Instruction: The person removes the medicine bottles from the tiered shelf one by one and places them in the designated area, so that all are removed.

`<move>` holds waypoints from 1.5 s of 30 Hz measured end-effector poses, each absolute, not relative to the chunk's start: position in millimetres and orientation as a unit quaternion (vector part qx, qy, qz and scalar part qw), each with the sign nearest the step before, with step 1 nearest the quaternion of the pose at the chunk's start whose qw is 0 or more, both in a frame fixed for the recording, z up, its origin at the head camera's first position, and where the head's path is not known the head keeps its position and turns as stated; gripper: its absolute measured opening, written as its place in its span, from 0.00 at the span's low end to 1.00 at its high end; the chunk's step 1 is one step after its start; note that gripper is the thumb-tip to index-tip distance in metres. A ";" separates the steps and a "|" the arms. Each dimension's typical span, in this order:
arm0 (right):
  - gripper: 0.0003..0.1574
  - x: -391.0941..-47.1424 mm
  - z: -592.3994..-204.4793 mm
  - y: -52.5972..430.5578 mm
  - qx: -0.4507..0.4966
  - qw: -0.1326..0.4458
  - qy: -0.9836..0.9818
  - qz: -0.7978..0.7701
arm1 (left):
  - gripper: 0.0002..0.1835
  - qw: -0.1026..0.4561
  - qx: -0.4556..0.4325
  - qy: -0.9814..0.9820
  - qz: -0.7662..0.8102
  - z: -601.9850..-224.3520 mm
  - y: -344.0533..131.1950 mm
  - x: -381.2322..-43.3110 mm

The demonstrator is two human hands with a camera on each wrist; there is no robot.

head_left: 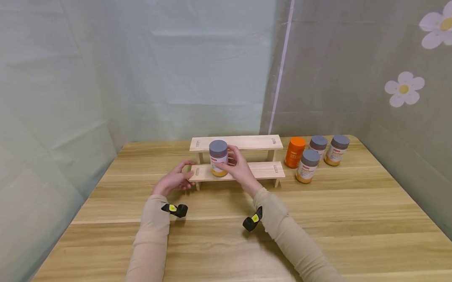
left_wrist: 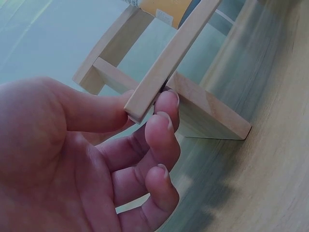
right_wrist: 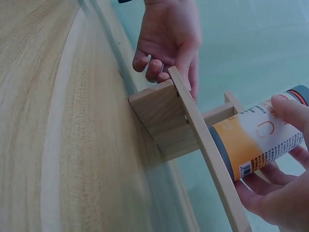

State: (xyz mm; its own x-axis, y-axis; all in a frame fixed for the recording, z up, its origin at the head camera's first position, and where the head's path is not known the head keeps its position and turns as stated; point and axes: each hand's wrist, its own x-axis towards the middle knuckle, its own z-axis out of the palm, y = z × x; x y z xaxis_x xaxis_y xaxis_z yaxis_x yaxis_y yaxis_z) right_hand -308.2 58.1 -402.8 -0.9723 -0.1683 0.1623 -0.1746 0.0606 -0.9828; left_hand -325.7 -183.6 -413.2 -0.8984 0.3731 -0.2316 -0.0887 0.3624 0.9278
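Observation:
My right hand (head_left: 241, 169) grips a jar (head_left: 219, 157) with a grey lid and a white and orange label. In the right wrist view the jar (right_wrist: 260, 135) stands upright at the lower step of a small wooden two-step rack (head_left: 257, 170), its base at the board's surface. At the left end of that lower board is my left hand (head_left: 174, 179). The left wrist view shows the left hand (left_wrist: 96, 140) pinching the board's end (left_wrist: 145, 96) between thumb and forefinger, with the other fingers curled below.
Right of the rack stand an orange jar (head_left: 295, 152) and several grey-lidded jars, one nearer the front (head_left: 308, 167), one behind it (head_left: 318, 143) and one farther right (head_left: 337, 150). The rack's upper step (head_left: 245, 142) rises behind. Fabric curtains (head_left: 207, 66) surround the wooden table (head_left: 215, 242).

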 end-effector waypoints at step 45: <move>0.39 -284.9 -363.8 165.0 0.158 -0.026 -0.779 0.606 | 0.27 0.205 0.092 0.789 0.572 -415.6 -184.9 -325.3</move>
State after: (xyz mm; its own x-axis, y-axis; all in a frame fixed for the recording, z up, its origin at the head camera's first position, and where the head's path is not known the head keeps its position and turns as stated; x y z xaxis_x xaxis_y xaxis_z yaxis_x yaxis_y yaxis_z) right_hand -284.9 165.0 -363.8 -0.9488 -0.2775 0.1511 -0.2146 0.2147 -0.9528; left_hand -325.3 -184.9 -415.6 -0.8995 0.3786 -0.2182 -0.0891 0.3299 0.9398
